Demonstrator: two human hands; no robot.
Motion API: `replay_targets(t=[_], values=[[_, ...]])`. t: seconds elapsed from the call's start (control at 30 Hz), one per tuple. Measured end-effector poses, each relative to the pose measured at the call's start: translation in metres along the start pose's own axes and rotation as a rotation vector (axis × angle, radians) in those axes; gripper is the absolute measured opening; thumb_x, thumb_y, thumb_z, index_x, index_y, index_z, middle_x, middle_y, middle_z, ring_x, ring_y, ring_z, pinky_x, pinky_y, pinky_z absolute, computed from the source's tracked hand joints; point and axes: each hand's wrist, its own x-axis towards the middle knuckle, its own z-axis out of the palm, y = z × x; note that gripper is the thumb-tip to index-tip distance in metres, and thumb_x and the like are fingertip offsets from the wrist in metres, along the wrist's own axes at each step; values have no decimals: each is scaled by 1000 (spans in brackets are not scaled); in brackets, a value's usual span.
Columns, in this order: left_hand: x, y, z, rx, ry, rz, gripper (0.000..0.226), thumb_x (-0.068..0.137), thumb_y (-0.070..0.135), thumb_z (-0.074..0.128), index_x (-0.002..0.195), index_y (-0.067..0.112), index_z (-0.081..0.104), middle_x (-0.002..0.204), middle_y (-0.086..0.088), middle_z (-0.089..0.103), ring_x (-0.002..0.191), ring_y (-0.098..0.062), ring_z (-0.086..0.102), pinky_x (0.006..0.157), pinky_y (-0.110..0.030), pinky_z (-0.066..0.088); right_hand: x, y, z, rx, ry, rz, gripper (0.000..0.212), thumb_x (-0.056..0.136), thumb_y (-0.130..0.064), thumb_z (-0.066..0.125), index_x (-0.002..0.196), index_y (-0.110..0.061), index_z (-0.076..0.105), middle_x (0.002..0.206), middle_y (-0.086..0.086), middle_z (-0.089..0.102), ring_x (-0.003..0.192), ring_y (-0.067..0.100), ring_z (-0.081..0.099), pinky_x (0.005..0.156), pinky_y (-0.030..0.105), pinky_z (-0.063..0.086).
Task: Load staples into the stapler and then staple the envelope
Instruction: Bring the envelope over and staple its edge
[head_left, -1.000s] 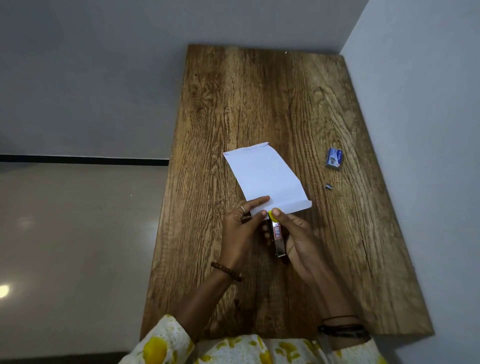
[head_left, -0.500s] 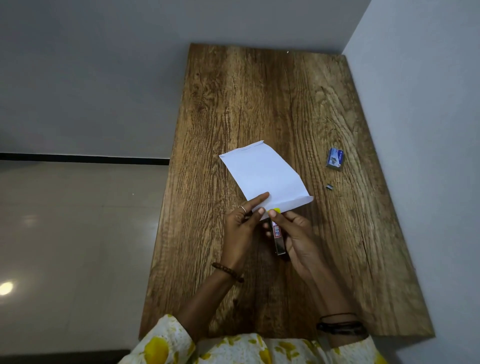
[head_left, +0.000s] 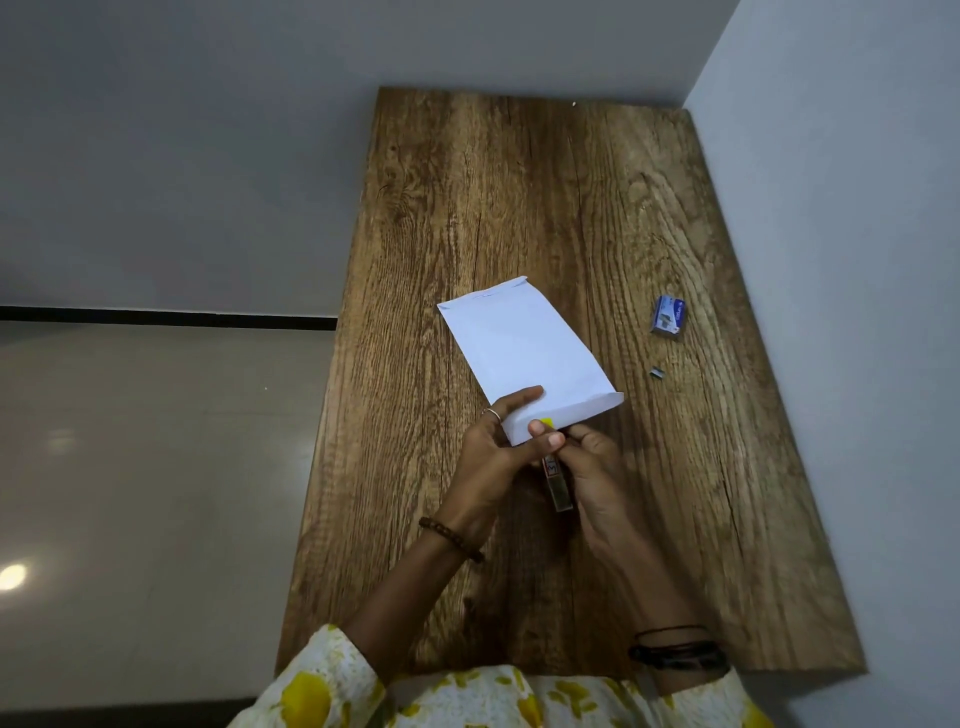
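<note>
The envelope (head_left: 524, 353) lay mid-table (head_left: 701, 467), its near folded edge pinched in the left hand (head_left: 498, 452) and slid into the stapler (head_left: 557, 480) gripped by the right hand (head_left: 597, 467), so looked like stapling time; next just needed a firm squeeze.

Nothing is showing legibly: the stapler (head_left: 556, 475) label and the blue staple box (head_left: 668, 317), right of the envelope (head_left: 524, 358), are carrying blurred print.
</note>
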Motion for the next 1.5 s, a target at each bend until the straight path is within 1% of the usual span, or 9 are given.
replay_targets(t=[0.27, 0.53, 0.73, 0.8, 0.93, 1.1, 1.17, 1.33, 1.5], values=[[1, 0, 0, -74, 77, -64, 37, 77, -6, 64, 110, 8, 62, 101, -10, 64, 85, -13, 62, 68, -19, 54, 2, 5, 2, -93, 64, -17, 13, 80, -20, 68, 91, -16, 71, 87, -2, 76, 83, 13, 70, 68, 22, 55], [16, 4, -19, -73, -31, -45, 31, 92, 2, 43, 120, 7, 54, 115, -7, 59, 92, -8, 62, 77, -19, 54, 6, -9, -7, 170, -14, 162, 27, 78, -32, 61, 95, -12, 67, 82, 3, 70, 68, 12, 65, 59, 22, 57], [31, 8, -37, 253, 30, 3, 34, 90, -7, 42, 117, 10, 56, 128, -9, 48, 95, -10, 53, 61, -13, 53, 10, -10, -23, 146, 172, 206, 26, 92, -33, 49, 92, -11, 63, 71, 3, 64, 61, 11, 61, 61, 19, 53], [34, 9, -44, 513, 73, 78, 34, 86, -8, 49, 112, 11, 59, 124, -9, 50, 101, -15, 51, 68, -17, 51, 13, -12, -27, 110, 202, 202, 24, 93, -26, 48, 97, -7, 63, 77, 5, 64, 69, 14, 60, 68, 21, 50], [33, 9, -51, 977, 192, 245, 33, 84, -2, 56, 114, 14, 58, 127, -10, 41, 117, -19, 42, 85, -12, 36, 20, -13, -36, -241, 267, 34, 33, 89, -15, 57, 120, -5, 59, 90, 5, 66, 79, 17, 61, 73, 27, 48], [35, 1, -49, 1473, 238, 381, 41, 83, 2, 60, 121, 15, 57, 151, -21, 22, 137, -39, 21, 107, -50, 24, 23, -21, -38, -640, 380, -271, 33, 82, -14, 68, 113, -4, 63, 108, 15, 65, 91, 24, 63, 66, 13, 46], [39, -1, -47, 1478, 206, 471, 44, 80, -5, 60, 118, 16, 60, 150, -20, 26, 138, -41, 20, 109, -56, 17, 29, -21, -38, -750, 425, -300, 36, 80, -16, 70, 113, -3, 63, 109, 18, 64, 95, 28, 62, 73, 23, 45], [47, -2, -13, 1378, -13, 541, 38, 91, 8, 46, 128, 17, 51, 144, -6, 43, 140, -22, 24, 113, -35, 0, 39, -21, -38, -1007, 481, -309, 45, 84, -23, 66, 123, -4, 57, 121, 22, 58, 111, 37, 54, 90, 37, 44], [65, -11, 11, 1519, -149, 496, 43, 94, 24, 45, 136, 20, 39, 148, 1, 36, 142, -17, 16, 115, -38, -8, 45, -22, -34, -1145, 440, -267, 53, 90, -28, 56, 136, -6, 43, 141, 23, 41, 127, 37, 42, 104, 41, 35]])
